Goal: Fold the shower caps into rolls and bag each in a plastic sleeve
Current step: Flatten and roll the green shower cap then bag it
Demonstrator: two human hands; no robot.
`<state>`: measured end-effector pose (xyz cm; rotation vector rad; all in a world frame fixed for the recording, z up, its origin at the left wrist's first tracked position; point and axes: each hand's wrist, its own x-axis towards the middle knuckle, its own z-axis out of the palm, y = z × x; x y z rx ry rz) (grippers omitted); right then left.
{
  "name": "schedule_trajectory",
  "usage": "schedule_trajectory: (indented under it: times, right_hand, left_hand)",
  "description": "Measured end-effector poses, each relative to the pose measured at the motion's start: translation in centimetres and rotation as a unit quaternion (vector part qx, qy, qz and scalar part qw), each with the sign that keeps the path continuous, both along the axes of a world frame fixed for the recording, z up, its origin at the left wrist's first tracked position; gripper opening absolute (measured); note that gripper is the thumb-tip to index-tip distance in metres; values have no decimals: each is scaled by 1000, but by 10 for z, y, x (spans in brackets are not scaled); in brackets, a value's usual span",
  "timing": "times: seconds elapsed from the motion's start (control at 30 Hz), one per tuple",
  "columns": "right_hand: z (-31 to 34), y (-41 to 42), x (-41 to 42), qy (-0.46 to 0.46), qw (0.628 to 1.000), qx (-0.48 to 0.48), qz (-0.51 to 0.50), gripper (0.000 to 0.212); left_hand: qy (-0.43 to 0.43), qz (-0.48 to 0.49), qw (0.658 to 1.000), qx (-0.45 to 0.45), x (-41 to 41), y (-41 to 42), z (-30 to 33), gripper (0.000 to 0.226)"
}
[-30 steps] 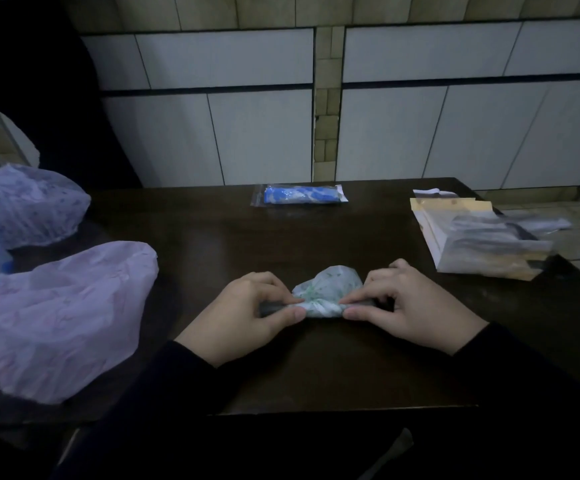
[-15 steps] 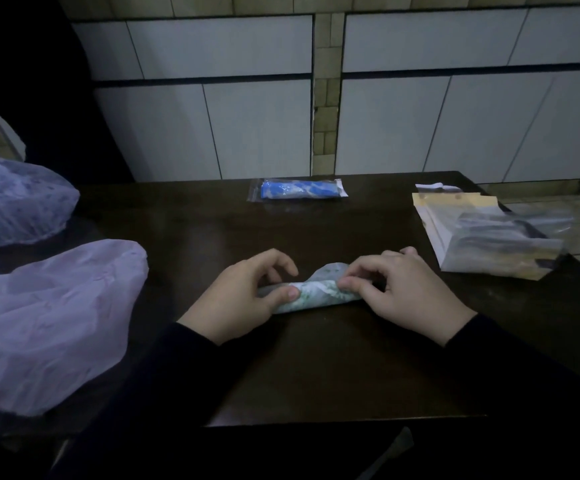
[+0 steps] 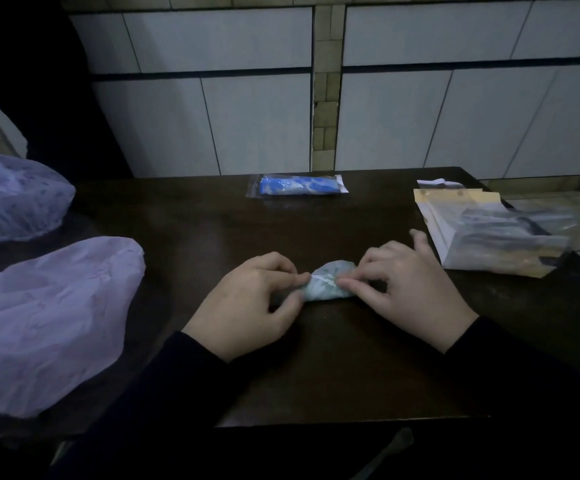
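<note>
A pale green patterned shower cap (image 3: 330,281) lies rolled up tight in the middle of the dark wooden table (image 3: 350,368). My left hand (image 3: 247,306) pinches its left end between thumb and fingers. My right hand (image 3: 409,289) presses its fingertips on the right end, little finger raised. At the far edge lies a blue cap roll in a clear sleeve (image 3: 297,185). A stack of empty plastic sleeves (image 3: 489,233) sits at the right edge.
Two loose lilac shower caps lie on the left, one large and near (image 3: 46,317), one farther back (image 3: 14,199). A tiled wall (image 3: 247,98) rises right behind the table. The table's front edge is close to my body.
The green cap has been rolled tighter and shorter, and both hands have moved closer together on it. The camera view has shifted slightly.
</note>
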<state>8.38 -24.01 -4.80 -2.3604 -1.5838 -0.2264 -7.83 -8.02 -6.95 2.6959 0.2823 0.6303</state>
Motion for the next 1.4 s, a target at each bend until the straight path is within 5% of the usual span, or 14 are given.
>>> schedule_trajectory:
  times: [0.13,0.43,0.73,1.13,1.4]
  right_hand:
    - [5,0,1,26,997,-73,-24,44]
    - [10,-3,-2,23,995,-92,4,41]
    - [11,13,2,157,984,-55,-61,21]
    - [9,14,-5,56,996,-6,-67,21]
    - [15,4,7,29,993,-110,5,42]
  left_hand:
    - [79,11,997,-8,8,8,5,51]
    - [72,6,997,-22,3,6,3,39]
    - [93,42,989,-105,7,10,19,17]
    - [15,60,998,5,11,4,11,4]
    - [61,83,994,35,9,4,8,46]
